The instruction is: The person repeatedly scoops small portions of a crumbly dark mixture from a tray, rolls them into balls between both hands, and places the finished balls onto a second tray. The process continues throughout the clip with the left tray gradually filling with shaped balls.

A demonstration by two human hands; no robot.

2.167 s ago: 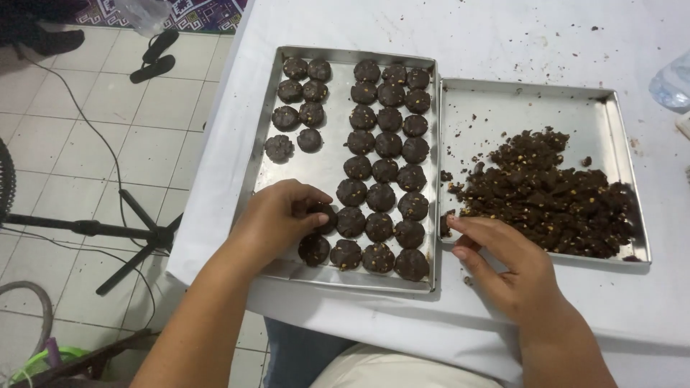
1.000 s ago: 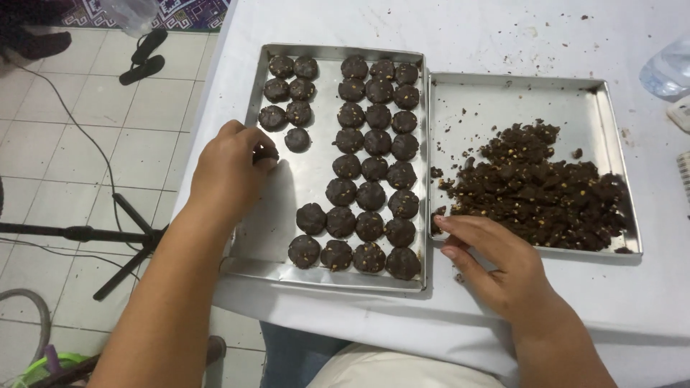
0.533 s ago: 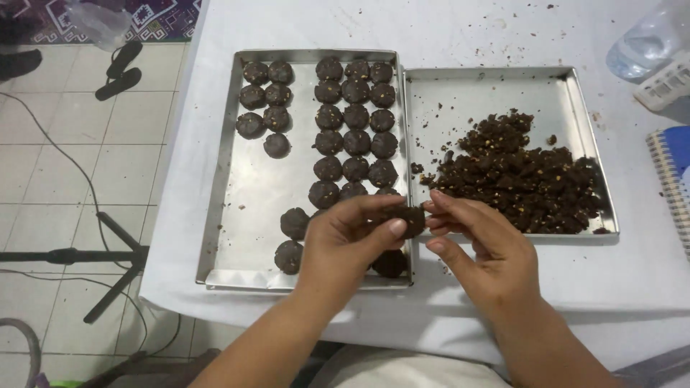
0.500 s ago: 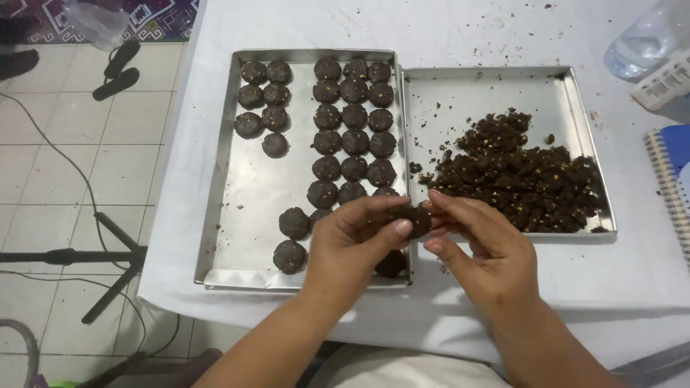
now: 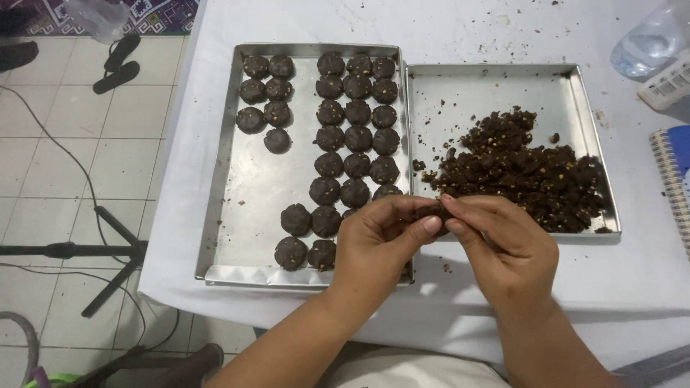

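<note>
White cloth is covering the table (image 5: 503,29), which is standing over a tiled floor (image 5: 57,158). Fingertips of the left hand (image 5: 377,241) and right hand (image 5: 503,248) are meeting over the seam between two metal trays, closing loosely round a small dark dough lump (image 5: 433,211) that is mostly hiding between them. Just beyond the right hand, the loose dough pile (image 5: 525,172) is lying in the right tray (image 5: 503,82); rows of shaped balls (image 5: 357,111) are filling the left tray (image 5: 248,208). Because the mix is looking crumbly, bits could be dropping onto the cloth, and the left wrist, hovering over the nearest balls, could be squashing them.
</note>
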